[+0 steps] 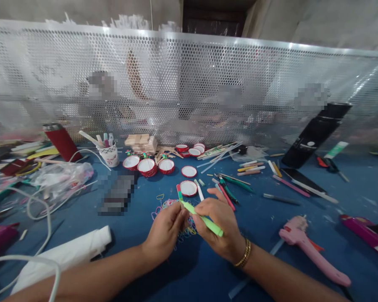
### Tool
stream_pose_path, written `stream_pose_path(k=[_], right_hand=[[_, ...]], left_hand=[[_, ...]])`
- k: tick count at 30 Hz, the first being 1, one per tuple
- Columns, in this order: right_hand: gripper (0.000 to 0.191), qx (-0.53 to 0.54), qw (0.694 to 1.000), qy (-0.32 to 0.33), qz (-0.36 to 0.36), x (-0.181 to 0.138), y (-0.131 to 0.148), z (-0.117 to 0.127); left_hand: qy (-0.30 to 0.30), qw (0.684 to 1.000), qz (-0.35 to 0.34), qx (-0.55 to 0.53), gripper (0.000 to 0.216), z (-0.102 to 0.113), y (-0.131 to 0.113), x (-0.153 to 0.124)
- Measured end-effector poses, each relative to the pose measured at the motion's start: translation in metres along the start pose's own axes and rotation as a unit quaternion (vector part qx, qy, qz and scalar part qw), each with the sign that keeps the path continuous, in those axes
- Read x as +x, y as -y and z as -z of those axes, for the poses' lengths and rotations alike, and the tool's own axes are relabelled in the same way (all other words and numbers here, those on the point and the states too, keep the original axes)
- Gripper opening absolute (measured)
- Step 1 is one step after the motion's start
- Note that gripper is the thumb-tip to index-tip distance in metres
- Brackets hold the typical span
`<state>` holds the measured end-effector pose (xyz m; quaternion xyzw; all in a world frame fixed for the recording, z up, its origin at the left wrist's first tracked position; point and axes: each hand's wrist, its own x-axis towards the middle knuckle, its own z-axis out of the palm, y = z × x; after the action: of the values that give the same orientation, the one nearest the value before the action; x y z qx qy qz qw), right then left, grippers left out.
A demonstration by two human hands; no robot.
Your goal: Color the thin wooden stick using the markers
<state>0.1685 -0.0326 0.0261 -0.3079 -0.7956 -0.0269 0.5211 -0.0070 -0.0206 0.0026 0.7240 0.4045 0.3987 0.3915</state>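
My right hand (219, 224) is closed round a light green stick (204, 219) that runs from the fingers down to the right. My left hand (166, 226) is pinched at the stick's upper end, fingers pressed together beside it. Under both hands lies a heap of small coloured rubber bands (168, 205) on the blue table (264, 251). A short red and green stick (179, 191) lies just beyond the hands, next to a red-rimmed white lid (188, 188). A gold bangle sits on my right wrist.
Several red-rimmed lids (147, 166) stand further back with a paper cup of sticks (108, 154) and stacked wooden sticks (141, 142). A pink glue gun (305, 245) lies right. Green pliers (229, 188), loose sticks, a red flask (62, 140), white cable and plastic bag lie around. A perforated metal screen (189, 84) closes the back.
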Motion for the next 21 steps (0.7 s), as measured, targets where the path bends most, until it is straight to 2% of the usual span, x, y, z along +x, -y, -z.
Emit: stream_pose_path(k=[8, 21], right_hand=[[0.011, -0.005, 1.000, -0.019, -0.001, 0.0024, 0.0002, 0.0002], [0.008, 0.000, 1.000, -0.005, 0.002, 0.0034, 0.0008, 0.0003]], left_hand=[[-0.006, 1.000, 0.006, -0.004, 0.034, -0.0005, 0.0007, 0.0004], [-0.006, 1.000, 0.011, -0.003, 0.033, -0.0003, 0.0011, 0.0007]])
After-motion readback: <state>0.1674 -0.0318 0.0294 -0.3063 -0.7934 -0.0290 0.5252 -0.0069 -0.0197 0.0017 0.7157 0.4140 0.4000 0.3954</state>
